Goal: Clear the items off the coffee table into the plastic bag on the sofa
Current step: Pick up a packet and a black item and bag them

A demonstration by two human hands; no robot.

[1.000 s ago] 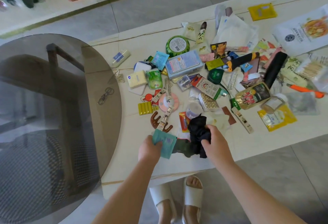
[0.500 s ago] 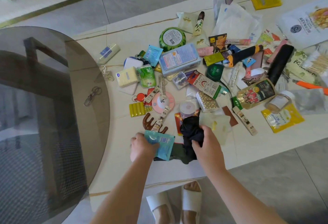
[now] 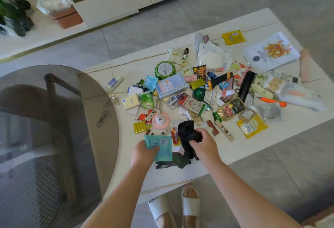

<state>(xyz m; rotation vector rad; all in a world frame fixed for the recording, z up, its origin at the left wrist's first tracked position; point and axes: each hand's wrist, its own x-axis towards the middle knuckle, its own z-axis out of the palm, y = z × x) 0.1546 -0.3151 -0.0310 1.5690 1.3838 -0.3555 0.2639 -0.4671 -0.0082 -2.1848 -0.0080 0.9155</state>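
A white coffee table (image 3: 126,72) is strewn with several small packets, boxes and tubes. My left hand (image 3: 142,152) grips a teal sachet (image 3: 161,148) near the table's front edge. My right hand (image 3: 205,144) is closed on a bunched black cloth (image 3: 188,133) just right of the sachet. A dark green cloth (image 3: 178,162) lies on the table under both hands. Behind them sit a pink round disc (image 3: 160,120), a pale blue box (image 3: 170,85) and a green round tin (image 3: 164,69). No plastic bag or sofa is in view.
A round smoked-glass top (image 3: 45,137) overlaps the table's left end, with a key ring (image 3: 103,118) by its rim. A white low cabinet (image 3: 115,0) and a potted plant (image 3: 14,17) stand beyond a strip of grey floor. My sandalled feet (image 3: 173,209) are below the table's front edge.
Both hands have lifted slightly with the sachet and the black cloth, exposing more of the dark green cloth. The camera has tilted up, showing more floor and the cabinet.
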